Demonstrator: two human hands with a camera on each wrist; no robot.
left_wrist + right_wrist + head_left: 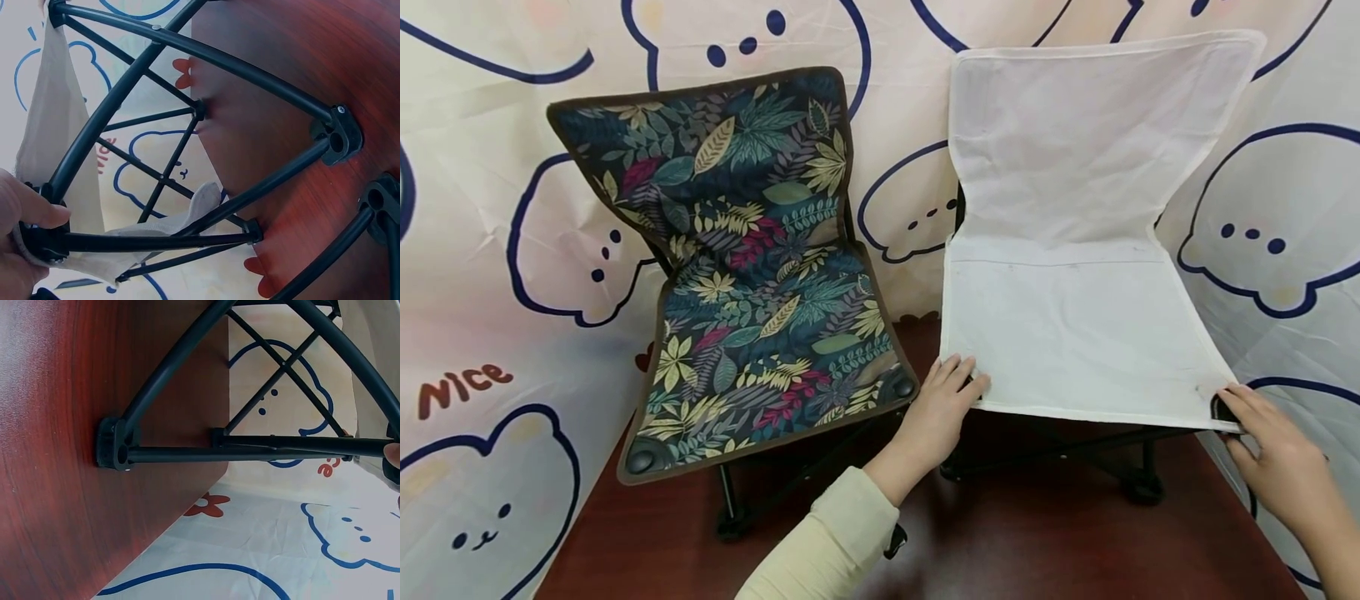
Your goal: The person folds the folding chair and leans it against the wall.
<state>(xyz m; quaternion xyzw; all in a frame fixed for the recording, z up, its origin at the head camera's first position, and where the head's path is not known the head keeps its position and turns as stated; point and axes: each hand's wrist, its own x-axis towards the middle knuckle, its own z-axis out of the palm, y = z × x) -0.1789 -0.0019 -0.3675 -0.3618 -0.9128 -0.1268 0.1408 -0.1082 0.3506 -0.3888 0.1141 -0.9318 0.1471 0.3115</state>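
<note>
A folding chair with a plain white fabric seat and back (1060,325) stands unfolded on the right in the head view. My left hand (938,412) grips its front left corner, fingers over the cloth. In the left wrist view the thumb (47,209) presses the black corner joint (47,240) from below. At the front right corner my right hand (1277,446) pinches the seat's edge, fingers on top and thumb underneath. Only a fingertip of it shows at the right wrist view's edge. Black crossed tubes (250,72) carry the seat.
A second folding chair with dark leaf-patterned fabric (775,333) stands left of the white one, close to my left hand. Both are on a reddish-brown wooden table (1022,542). Behind them hangs a pale cloth (460,208) with cartoon outlines. Black plastic feet (115,444) rest on the tabletop.
</note>
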